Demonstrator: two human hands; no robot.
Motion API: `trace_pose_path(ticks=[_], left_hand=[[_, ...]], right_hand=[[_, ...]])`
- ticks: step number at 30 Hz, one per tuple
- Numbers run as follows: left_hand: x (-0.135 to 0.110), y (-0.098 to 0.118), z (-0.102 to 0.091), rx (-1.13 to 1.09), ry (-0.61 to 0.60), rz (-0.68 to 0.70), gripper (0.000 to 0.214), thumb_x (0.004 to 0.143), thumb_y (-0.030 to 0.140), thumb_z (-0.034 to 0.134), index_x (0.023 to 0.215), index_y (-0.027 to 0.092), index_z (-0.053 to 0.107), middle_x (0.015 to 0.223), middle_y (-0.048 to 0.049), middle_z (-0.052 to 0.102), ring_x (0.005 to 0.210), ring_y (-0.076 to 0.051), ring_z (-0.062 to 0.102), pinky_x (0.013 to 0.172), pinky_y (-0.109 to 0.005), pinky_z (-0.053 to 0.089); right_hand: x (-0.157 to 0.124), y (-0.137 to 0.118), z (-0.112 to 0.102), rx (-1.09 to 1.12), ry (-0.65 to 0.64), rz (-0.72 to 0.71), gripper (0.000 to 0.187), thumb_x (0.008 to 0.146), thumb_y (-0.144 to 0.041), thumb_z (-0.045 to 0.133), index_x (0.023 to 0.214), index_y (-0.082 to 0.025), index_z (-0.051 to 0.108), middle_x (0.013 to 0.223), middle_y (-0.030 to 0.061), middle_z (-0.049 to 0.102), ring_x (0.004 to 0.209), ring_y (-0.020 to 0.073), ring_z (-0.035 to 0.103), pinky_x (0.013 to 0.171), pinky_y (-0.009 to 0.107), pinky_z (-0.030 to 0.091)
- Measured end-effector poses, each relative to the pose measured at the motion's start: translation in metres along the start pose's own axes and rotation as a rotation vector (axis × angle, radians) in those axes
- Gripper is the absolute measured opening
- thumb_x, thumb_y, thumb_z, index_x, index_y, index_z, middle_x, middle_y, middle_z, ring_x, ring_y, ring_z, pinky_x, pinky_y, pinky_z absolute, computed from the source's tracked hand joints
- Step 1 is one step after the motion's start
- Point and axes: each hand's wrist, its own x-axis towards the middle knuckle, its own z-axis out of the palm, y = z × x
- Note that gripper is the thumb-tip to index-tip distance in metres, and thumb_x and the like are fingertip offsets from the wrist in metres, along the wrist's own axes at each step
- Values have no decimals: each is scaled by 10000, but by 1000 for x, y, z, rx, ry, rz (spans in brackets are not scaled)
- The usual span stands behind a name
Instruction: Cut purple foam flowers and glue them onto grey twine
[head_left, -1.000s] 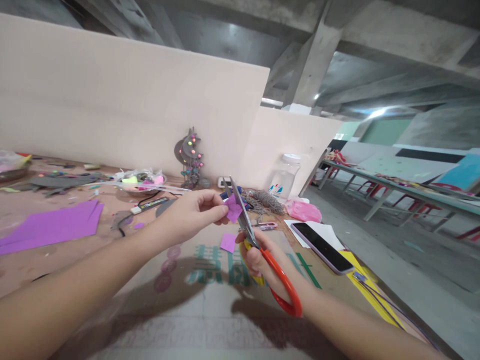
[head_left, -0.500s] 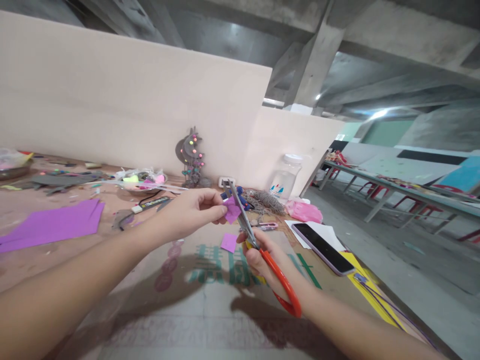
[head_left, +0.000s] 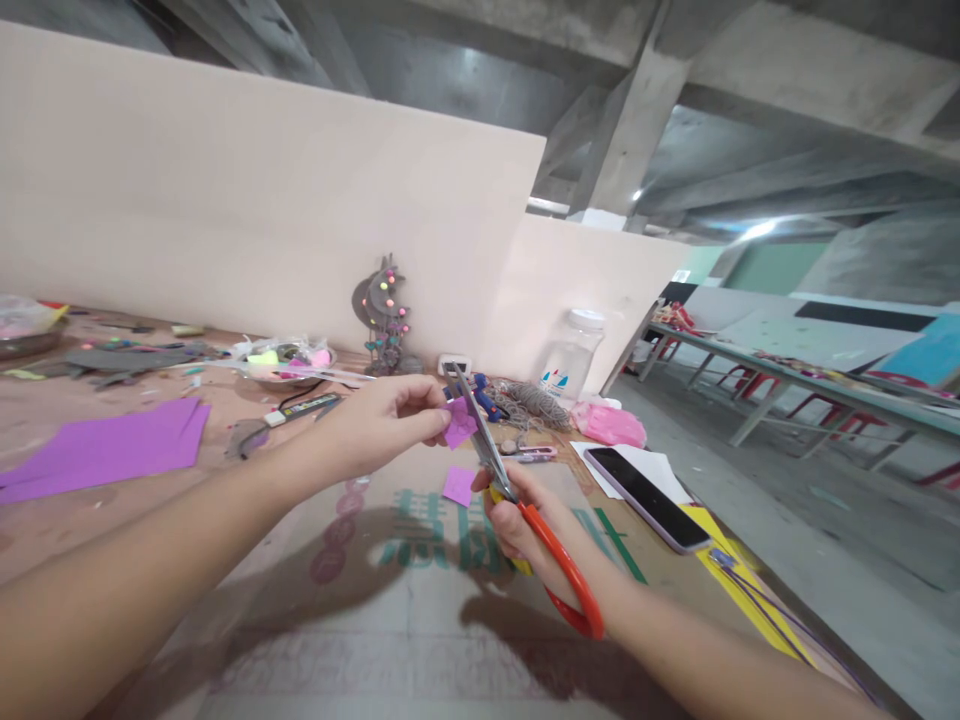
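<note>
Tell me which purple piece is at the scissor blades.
The small piece pinched in the left hand; the other small square lies on cardboard, the larger sheets farther left.

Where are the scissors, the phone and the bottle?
Scissors [head_left: 490, 454]: head view, on the metal blades.
Phone [head_left: 646, 500]: head view, mid-screen.
Bottle [head_left: 571, 352]: head view, on the clear body.

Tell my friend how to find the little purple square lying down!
Start at the big cardboard sheet, bottom middle of the picture. At the top of its green lettering lies the little purple square. It lies loose, while the purple piece nearby is pinched in the left hand.
</note>
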Motion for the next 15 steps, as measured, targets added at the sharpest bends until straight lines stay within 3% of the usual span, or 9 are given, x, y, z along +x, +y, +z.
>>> trace_pose_path(ticks=[15], left_hand=[[1,4,-4,103,60,-36,136,787,283,522,761,165,583,714,14,571,694,-137,526,642,-243,386]], right_hand=[[1,-1,-1,34,-18,11,474,828,-598,533,1053,-186,473,696,-49,335,505,64,294,450,209,253]])
